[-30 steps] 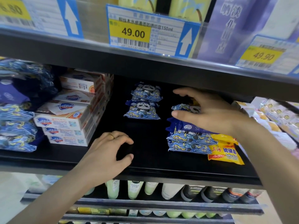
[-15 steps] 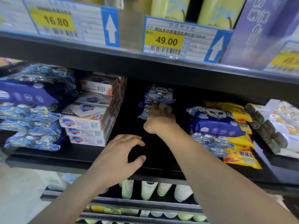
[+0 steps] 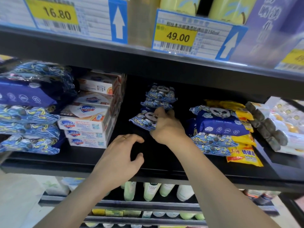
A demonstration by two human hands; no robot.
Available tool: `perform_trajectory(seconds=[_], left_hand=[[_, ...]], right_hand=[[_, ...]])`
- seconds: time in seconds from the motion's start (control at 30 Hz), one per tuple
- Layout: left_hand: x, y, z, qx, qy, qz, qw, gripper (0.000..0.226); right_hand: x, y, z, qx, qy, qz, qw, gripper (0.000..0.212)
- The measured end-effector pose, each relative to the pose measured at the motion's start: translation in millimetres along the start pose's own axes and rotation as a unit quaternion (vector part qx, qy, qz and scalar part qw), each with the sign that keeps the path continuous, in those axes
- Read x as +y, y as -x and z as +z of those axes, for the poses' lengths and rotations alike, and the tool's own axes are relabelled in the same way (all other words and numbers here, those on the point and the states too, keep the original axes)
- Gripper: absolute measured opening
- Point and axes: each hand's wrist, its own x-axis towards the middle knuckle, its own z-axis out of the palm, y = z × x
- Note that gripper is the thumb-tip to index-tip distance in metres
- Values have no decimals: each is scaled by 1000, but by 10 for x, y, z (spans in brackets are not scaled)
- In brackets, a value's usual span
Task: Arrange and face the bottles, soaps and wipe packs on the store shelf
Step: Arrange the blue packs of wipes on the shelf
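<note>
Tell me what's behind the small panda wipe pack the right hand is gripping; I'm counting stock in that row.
Behind the front panda pack held by the right hand, two more small panda packs show, stacked toward the back. Anything deeper is lost in the dark shelf.

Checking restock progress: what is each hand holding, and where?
The right hand grips the front panda wipe pack by its right end; the left hand holds nothing.

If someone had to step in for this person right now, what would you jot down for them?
Right hand: grips the front small panda wipe pack at mid-shelf; two more sit behind it.
Left hand: holds nothing, fingers loosely curled over the shelf front.
Done: soap boxes stacked on the left, large wipe packs stacked on the right.
Left: bring the small packs forward and face them.
</note>
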Motion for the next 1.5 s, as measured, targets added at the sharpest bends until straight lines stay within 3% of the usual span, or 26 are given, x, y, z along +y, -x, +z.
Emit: perform_trajectory(seconds=[0.13,0.3,0.5,0.57,0.67,0.73,0.77,0.83,0.93,1.03,1.3,1.4,1.5], left_hand=[[11,26,10,8,-19,13,1000,33],[17,34,14,12,-3,5,1000,30],[-34,-69,-58,34,162,-79,983,29],[26,-83,-101,64,253,-117,958,32],[151,-32,-218,88,451,-196,866,29],[209,-11,-338,18,515,-243,822,51],[215,2,-391,-21,516,-252,818,61],[269,31,-468,-86,499,-237,829,66],[360,81,-504,-135,417,-185,880,67],[362,92,-442,-93,396,-193,893,48],[337,167,-400,-43,395,-164,903,49],[352,193,-408,-34,410,-139,901,53],[352,216,-417,-21,413,-112,903,57]], right_hand=[[22,231,20,44,-42,-7,998,65],[144,565,68,96,-188,-55,976,62],[305,1015,157,150,-295,-170,928,66],[356,1137,180,159,-301,-200,919,66],[428,1280,209,167,-297,-216,915,67],[479,1345,223,180,-288,-219,915,71],[499,1360,229,183,-282,-223,915,73],[523,1377,228,182,-262,-237,918,76],[518,1376,216,177,-233,-247,924,81],[504,1377,226,168,-234,-250,925,82],[523,1449,143,80,-317,-200,924,92],[494,1452,41,43,-417,-167,892,86],[504,1383,-65,-47,-577,-94,810,79]])
